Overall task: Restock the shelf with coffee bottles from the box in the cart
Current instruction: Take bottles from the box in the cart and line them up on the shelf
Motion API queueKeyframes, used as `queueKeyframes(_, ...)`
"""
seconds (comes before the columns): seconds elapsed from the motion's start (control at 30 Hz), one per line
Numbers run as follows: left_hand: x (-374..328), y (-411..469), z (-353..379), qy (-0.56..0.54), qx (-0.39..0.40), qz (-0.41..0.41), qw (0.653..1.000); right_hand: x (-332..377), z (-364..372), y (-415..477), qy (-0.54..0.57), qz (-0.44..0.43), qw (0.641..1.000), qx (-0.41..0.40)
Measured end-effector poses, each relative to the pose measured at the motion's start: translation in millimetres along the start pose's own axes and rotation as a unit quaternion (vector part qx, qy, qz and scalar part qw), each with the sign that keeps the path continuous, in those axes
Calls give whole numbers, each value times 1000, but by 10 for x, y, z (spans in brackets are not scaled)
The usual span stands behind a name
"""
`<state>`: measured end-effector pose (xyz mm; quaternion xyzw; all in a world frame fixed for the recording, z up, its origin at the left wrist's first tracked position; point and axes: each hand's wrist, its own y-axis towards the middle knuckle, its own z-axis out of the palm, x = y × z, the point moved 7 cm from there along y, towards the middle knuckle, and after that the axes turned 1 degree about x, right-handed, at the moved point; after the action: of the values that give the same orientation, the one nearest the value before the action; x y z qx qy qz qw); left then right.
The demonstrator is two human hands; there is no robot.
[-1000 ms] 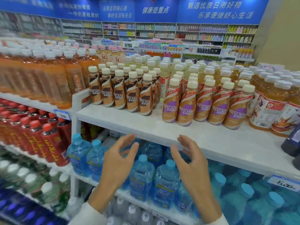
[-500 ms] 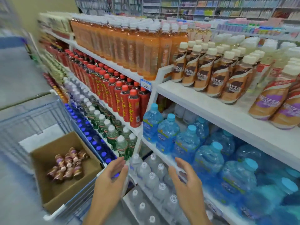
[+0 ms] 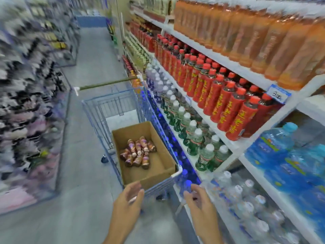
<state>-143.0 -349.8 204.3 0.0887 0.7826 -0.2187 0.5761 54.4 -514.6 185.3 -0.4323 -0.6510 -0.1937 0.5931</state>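
A brown cardboard box sits in the near end of a blue wire cart. Several small coffee bottles with brown and purple labels lie in a heap on the box floor. My left hand hovers just in front of the box's near wall, fingers apart, holding nothing. My right hand is level with it, to the right of the cart's near corner, fingers spread and empty. The coffee shelf section is out of view.
White shelving runs along the right, carrying orange drinks, red-capped bottles, green bottles and blue water jugs. The cart's green handle points away from me. Grey aisle floor lies left; blurred shelves beyond.
My view has swung left and down from the coffee shelf to the cart. Both empty hands have dropped from shelf height to the near end of the box.
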Motion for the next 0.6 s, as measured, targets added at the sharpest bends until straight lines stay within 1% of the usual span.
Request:
queueKeyframes(0.13,203,168,-471,16,-28,-30,999,70,582,68,-5,10,998,56)
queueKeyframes(0.27,305,325,-777,3,-52,-50,997,40,961,180,-18,25,996,87)
queueKeyframes(0.47,507,692,-856,-15,-79,-93,992,-1,1297,568,-55,54,989,127)
queueKeyframes(0.6,527,1047,-695,-12,-71,-99,992,25,1486,981,-76,69,984,145)
